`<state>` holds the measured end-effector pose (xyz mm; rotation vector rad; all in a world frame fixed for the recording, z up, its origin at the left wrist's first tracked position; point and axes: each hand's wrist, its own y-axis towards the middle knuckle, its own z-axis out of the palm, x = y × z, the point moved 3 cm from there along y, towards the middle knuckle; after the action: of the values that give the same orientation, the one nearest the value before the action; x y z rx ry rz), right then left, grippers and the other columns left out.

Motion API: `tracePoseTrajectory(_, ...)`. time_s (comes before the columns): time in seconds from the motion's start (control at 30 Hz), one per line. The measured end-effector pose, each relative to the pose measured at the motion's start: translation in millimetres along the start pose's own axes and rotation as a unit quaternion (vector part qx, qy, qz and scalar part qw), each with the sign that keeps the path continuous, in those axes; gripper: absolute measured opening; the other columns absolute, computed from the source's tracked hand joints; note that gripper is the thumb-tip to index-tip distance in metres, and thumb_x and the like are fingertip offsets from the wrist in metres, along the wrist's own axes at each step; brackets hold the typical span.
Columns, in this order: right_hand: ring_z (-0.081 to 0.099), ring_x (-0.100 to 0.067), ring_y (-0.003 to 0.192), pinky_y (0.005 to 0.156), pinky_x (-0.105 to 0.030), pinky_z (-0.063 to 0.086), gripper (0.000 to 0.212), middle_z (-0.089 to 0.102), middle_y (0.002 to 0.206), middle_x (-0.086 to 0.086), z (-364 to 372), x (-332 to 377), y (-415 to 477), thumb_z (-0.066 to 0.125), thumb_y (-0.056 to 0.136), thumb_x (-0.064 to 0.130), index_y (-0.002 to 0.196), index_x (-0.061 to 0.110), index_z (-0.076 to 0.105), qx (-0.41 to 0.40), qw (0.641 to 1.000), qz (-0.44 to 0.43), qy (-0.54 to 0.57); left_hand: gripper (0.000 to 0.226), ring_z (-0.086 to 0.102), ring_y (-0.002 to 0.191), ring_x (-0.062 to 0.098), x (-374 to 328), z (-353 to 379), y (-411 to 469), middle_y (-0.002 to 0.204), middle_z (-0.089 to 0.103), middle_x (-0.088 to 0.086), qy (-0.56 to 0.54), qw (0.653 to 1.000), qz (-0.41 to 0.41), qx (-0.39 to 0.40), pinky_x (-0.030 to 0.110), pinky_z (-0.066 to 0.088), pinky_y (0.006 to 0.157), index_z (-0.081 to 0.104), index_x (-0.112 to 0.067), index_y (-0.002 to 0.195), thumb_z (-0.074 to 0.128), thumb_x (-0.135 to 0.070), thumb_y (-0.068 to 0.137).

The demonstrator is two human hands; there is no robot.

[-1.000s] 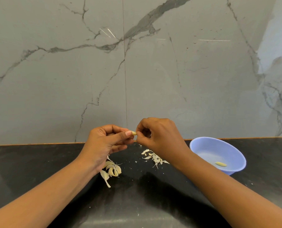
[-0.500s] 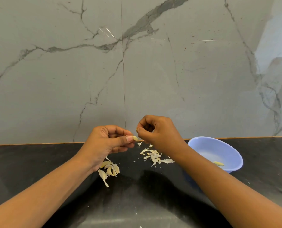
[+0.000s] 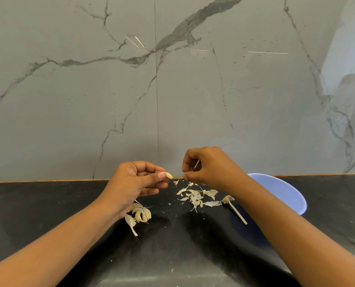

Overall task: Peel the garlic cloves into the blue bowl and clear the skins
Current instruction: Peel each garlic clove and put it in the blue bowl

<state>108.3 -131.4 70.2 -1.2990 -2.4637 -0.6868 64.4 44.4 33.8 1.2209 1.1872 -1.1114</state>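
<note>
My left hand (image 3: pixel 139 181) pinches a small pale garlic clove (image 3: pixel 169 175) between thumb and fingers, above the black counter. Just to its right, my right hand (image 3: pixel 207 168) pinches a thin strip of garlic skin (image 3: pixel 196 164) pulled off the clove. A flake of skin (image 3: pixel 176 181) hangs between the two hands. Several unpeeled cloves (image 3: pixel 140 214) lie in a cluster under my left wrist. A heap of loose skins (image 3: pixel 197 196) lies below my right hand. The blue bowl (image 3: pixel 286 193) stands at the right, mostly hidden by my right forearm.
A garlic stem with its root end (image 3: pixel 234 209) lies on the counter (image 3: pixel 48 214) beside the skins, close to the bowl. A grey marble wall (image 3: pixel 172 90) rises straight behind the counter's back edge. Small skin crumbs dot the dark surface.
My right hand has pulled away to the right and up from the clove with a strip of skin. More skin pieces lie on the counter, and the stem is now uncovered.
</note>
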Motion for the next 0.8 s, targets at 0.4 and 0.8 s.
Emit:
tracePoseTrajectory(0.4,0.064,-0.001,0.058,0.058,-0.02,0.057,0.002,0.066,0.065,0.01,0.8,4.1,-1.3,0.071,0.085,0.019,0.083,0.017,0.071,0.027,0.992,0.003,0.123,0.013,0.074,0.076,0.019,-1.0,-0.6,-0.6,0.081,0.076,0.009,0.056,0.998,0.027,-0.005,0.021,0.058,0.06,0.071,-0.005,0.091,0.07,-0.009,0.079)
tracePoseTrajectory(0.8,0.052,0.003,0.049,0.05,-0.01,0.038,0.013,0.057,0.054,0.016,14.2,15.1,-2.8,0.067,0.085,0.026,0.078,0.017,0.074,0.003,0.999,-0.027,0.038,0.007,0.074,0.074,0.018,-2.2,1.7,-1.8,0.077,0.075,0.007,0.094,0.994,0.053,-0.003,0.021,0.058,0.061,0.072,-0.01,0.085,0.072,-0.009,0.078)
